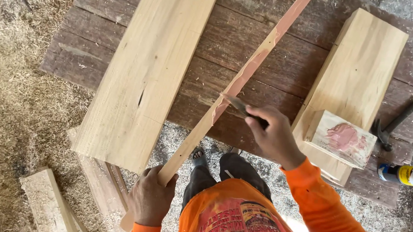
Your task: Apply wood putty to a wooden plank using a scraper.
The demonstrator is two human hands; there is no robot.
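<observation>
A long, thin strip of pale wood [226,96], coated pink along its upper part, is laid slantwise across the dark, weathered plank worktop [246,48], with its lower end carried past the near edge. That lower end is gripped by the left hand [151,198], whose fingers are wrapped shut around it. A small flat-bladed putty knife [240,108] is pinched in the closed fingers of the right hand [274,138], and its blade is set against the strip where the pink coat gives way to bare wood.

Bare planks are left open on both sides of the strip at mid-worktop. To the left, a wide pale wooden board [145,71] is laid at a similar slant and overhangs the near edge. To the right, a thick pale wooden block [357,71] is placed close beside the right hand, and a small wooden offcut smeared with pink paste [341,138] is rested on its near end. Beyond it, a dark claw hammer [394,124] and a blue and yellow can [402,174] are found near the right edge. Sawdust [17,98] is spread over the floor around a loose timber piece [47,202].
</observation>
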